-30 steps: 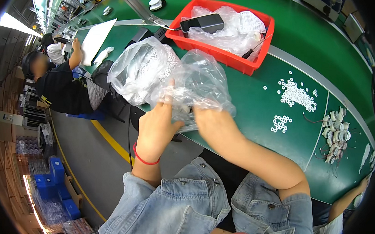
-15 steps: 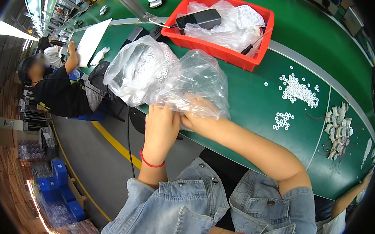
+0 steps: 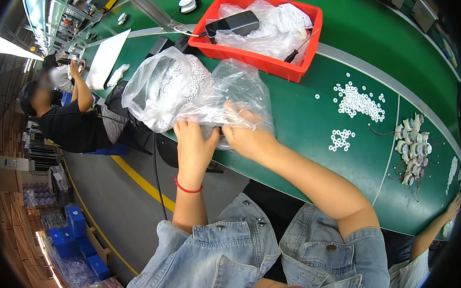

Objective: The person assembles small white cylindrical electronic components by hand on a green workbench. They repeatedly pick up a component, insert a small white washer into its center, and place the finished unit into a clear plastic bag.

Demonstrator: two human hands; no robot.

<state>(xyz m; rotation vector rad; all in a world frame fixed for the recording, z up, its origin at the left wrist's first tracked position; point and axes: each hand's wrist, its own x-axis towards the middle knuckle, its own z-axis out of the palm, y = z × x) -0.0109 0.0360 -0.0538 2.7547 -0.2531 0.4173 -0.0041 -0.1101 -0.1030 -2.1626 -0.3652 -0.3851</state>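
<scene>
A clear plastic bag (image 3: 150,91) filled with small white rings lies at the near edge of the green worktable (image 3: 300,155). Its loose, crumpled part spreads to the right. My left hand (image 3: 192,146), with a red cord round the wrist, grips the bag's near edge, fingertips pressed into the film. Just right of it, my right hand (image 3: 250,137) holds the loose film, its fingers partly covered by the plastic. Both thumbs point toward each other, a small gap between them. To the right lie a large heap of white rings (image 3: 357,103) and a smaller cluster (image 3: 341,140).
Behind the bag stands a red bin (image 3: 257,63) with plastic bags, a black device (image 3: 234,25) and a screwdriver (image 3: 294,53). Small wired motor-like parts (image 3: 413,148) lie at right. A co-worker (image 3: 70,119) sits at left; another person's arm (image 3: 436,229) reaches in at lower right.
My hands have moved slightly apart, the left fingers now more stretched over the bag's edge. My right hand has come further out from under the film. The whole view has shifted a little.
</scene>
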